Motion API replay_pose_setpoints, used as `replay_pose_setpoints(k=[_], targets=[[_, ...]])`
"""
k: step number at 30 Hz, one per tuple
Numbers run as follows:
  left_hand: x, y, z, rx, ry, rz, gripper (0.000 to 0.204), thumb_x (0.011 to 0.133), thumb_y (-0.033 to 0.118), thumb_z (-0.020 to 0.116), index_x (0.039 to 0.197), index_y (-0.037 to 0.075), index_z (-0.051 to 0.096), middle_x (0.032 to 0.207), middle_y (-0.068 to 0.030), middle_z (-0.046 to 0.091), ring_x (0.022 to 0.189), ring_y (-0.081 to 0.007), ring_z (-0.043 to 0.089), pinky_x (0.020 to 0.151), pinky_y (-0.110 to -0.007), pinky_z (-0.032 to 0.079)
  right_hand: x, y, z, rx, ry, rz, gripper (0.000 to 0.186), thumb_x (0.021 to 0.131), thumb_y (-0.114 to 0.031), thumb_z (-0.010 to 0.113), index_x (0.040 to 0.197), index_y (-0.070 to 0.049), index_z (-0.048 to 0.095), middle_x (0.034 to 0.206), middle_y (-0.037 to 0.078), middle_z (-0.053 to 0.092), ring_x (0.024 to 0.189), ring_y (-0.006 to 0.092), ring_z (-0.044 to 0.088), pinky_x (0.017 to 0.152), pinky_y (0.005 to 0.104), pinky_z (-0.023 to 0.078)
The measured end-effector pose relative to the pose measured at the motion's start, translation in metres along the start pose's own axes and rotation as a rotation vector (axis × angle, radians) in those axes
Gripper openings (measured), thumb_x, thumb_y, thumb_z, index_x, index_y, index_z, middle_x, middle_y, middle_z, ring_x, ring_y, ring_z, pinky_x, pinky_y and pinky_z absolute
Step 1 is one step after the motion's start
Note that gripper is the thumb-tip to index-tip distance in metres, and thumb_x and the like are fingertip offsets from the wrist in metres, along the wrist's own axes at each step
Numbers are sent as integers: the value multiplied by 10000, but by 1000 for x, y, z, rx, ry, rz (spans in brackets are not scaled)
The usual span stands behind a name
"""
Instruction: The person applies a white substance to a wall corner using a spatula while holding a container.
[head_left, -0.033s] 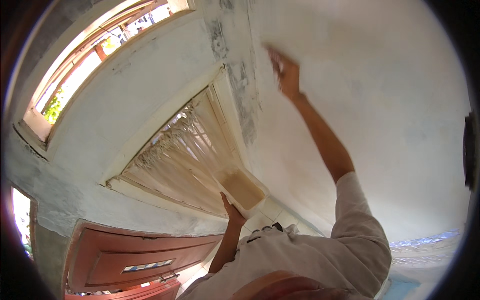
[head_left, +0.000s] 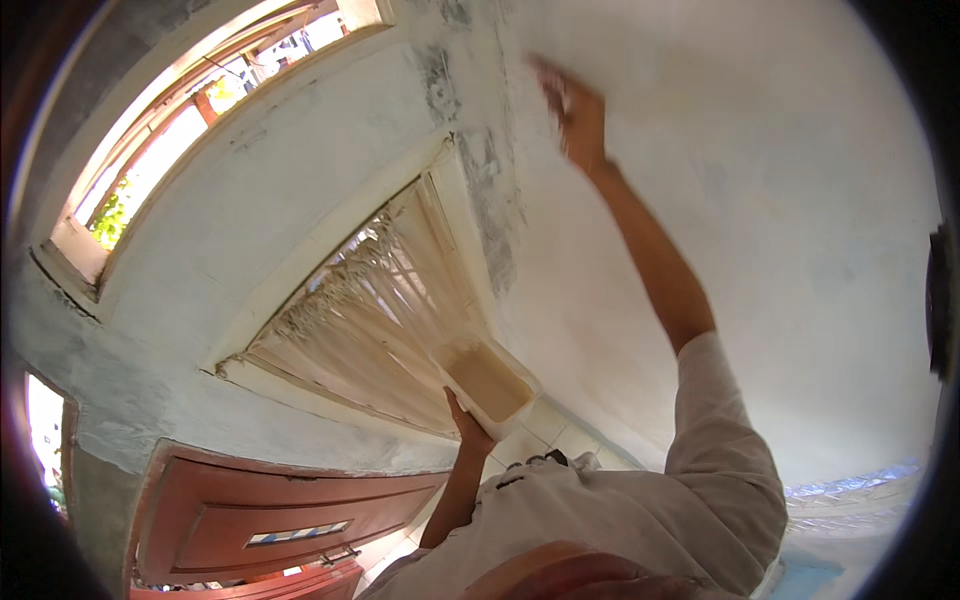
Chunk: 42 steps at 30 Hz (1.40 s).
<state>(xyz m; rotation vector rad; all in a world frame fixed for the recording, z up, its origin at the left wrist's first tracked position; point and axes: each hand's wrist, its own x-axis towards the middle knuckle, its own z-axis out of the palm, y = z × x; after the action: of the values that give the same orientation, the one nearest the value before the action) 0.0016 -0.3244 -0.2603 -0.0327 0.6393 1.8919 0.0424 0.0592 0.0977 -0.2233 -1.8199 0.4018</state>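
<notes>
In my left hand (head_left: pixel 472 425) is a pale rectangular tub (head_left: pixel 532 388), its fingers closed around the side. The tub is tilted and holds a beige liquid (head_left: pixel 487 380) that looks like paint. My right arm reaches up, and my right hand (head_left: pixel 582 115) is raised by the whitish wall (head_left: pixel 760 190), near the corner. Its fingers are curled and smeared by motion. A thin, blurred shape shows at the fingertips, but I cannot make out what it is or whether it touches the wall.
A window with a gathered pale curtain (head_left: pixel 350 330) lies left of the tub. Higher up is an opening with a wooden frame (head_left: pixel 160 130). A reddish-brown door (head_left: pixel 220 520) stands at lower left. Grey patches (head_left: pixel 482 170) mark the corner. Pale floor tiles (head_left: pixel 545 422) show below the tub.
My right hand has moved slightly upward along the wall. The tub in my left hand stays almost where it was.
</notes>
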Motion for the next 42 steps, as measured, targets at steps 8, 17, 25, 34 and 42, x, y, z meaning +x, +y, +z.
replay_pose_setpoints(k=[8,17,25,34,42], targets=[[-3,5,11,-18,43,-9,844,925,797,461,1530,209,455,1472,-59,543,1319,-306,542,1091,-526,465,132,-12,9,-335,47,-628,628,875,27,642,1448,-223,593,1108,156,716,906,322,715,830,407,559],[1,11,-2,-49,-46,-2,832,949,775,446,1538,188,440,1482,-69,535,1334,-315,528,1102,-527,450,-129,47,34,-117,-270,-88,729,759,107,603,1424,-191,611,1119,158,715,952,367,701,887,449,571],[4,8,9,-29,-102,-11,841,950,775,439,1545,180,429,1498,-80,522,1329,-328,536,1105,-523,454,-25,4,-8,-86,-218,-41,564,894,72,530,1408,-143,617,1254,203,686,1065,399,688,956,437,548],[13,0,4,-109,-59,-71,854,921,796,469,1528,197,460,1480,-76,538,1313,-328,543,1097,-528,458,237,-86,-27,-553,-77,-62,361,875,-77,601,1218,-52,712,1093,294,704,1036,313,708,944,426,530],[17,-3,0,-84,-58,-83,859,913,805,472,1530,208,459,1470,-69,549,1314,-321,545,1092,-532,460,41,15,32,-269,39,-369,677,783,97,611,1401,-181,632,994,201,721,775,384,683,745,428,579]])
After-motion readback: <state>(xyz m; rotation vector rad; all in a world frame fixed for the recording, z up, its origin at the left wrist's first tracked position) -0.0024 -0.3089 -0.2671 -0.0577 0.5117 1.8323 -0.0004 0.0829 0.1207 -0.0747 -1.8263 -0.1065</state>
